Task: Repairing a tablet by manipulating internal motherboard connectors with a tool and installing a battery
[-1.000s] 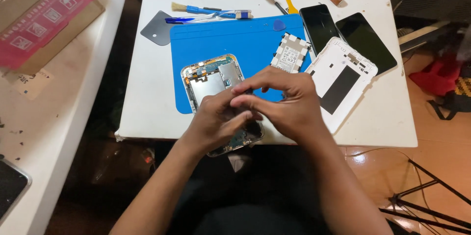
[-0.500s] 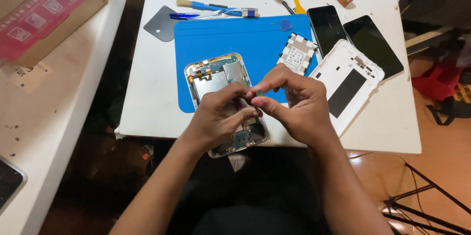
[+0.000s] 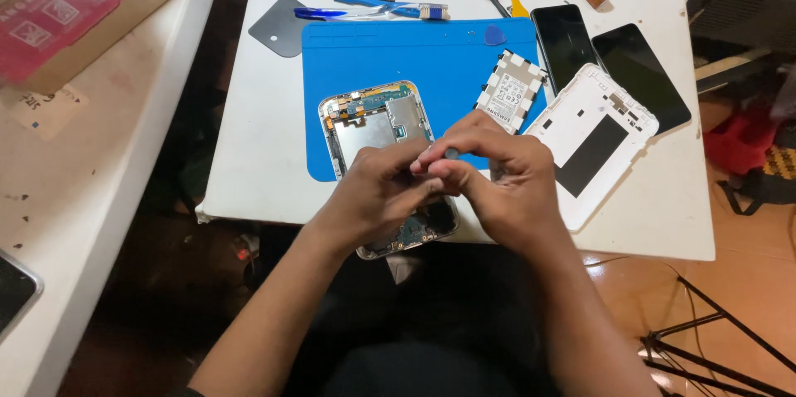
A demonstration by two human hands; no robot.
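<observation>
My left hand [image 3: 377, 190] and right hand [image 3: 502, 186] meet fingertip to fingertip, my grip pinched on a small dark part [image 3: 451, 152], directly above the opened tablet [image 3: 377, 128]. It lies beneath them on the blue mat [image 3: 431, 57], near the desk [image 3: 249, 173] edge. Beyond sit a battery [image 3: 510, 90] and white back cover [image 3: 601, 132].
</observation>
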